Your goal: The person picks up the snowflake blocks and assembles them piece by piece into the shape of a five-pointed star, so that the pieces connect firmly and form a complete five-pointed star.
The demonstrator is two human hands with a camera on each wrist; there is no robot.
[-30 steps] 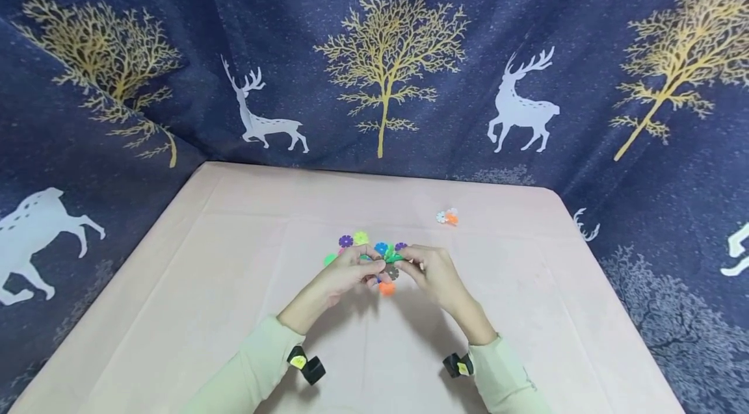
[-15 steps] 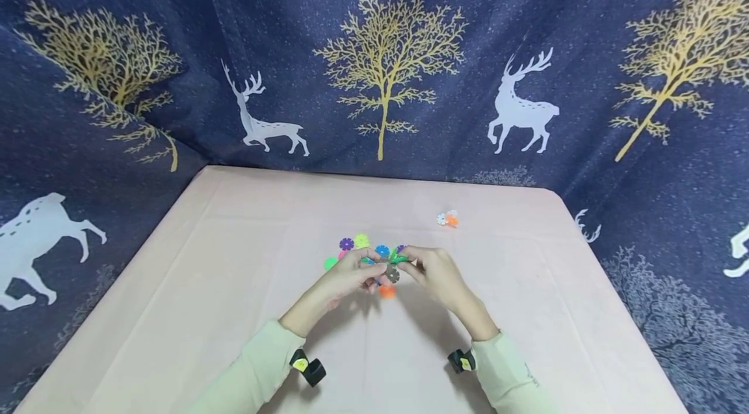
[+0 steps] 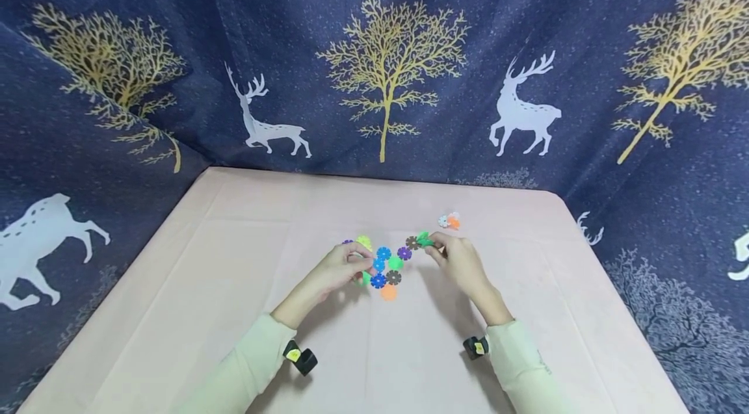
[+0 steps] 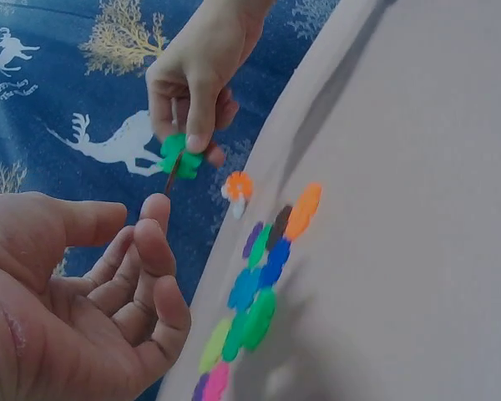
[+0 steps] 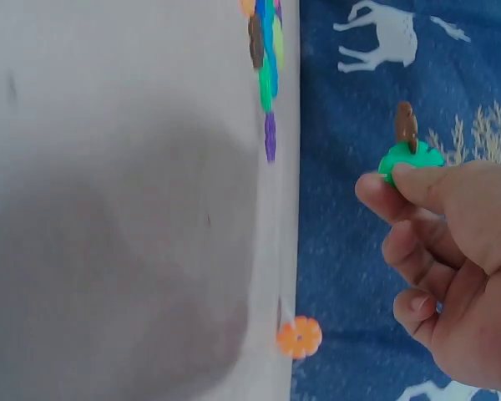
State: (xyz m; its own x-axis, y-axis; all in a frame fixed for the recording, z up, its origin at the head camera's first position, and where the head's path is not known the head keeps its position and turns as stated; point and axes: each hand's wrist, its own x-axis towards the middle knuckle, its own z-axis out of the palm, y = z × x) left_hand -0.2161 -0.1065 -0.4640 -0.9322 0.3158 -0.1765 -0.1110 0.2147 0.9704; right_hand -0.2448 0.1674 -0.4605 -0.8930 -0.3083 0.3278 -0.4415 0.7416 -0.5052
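Note:
My right hand (image 3: pixel 462 264) pinches a green snowflake disc (image 5: pixel 411 157) between thumb and fingertips. A brown snowflake disc (image 5: pixel 406 124) is slotted into it, standing at an angle to the green one. Both are held up above the table. To the left, my left hand (image 3: pixel 336 271) hovers over the loose discs with nothing in it; its thumb and forefinger are apart in the left wrist view. Below it lie a blue disc (image 3: pixel 378 281), another brown disc (image 3: pixel 393 277), an orange disc (image 3: pixel 389 292) and a purple disc (image 3: pixel 404 253), with several more partly hidden by the hand.
A small cluster of joined white and orange discs (image 3: pixel 452 221) sits farther back on the right. The pale pink tablecloth (image 3: pixel 234 258) covers the table, whose far edge meets a dark blue curtain (image 3: pixel 328 108) with deer and trees.
Both hands were together at the green and brown discs. The left hand has let go and drawn back left; the right hand has moved right and away, carrying the joined pair.

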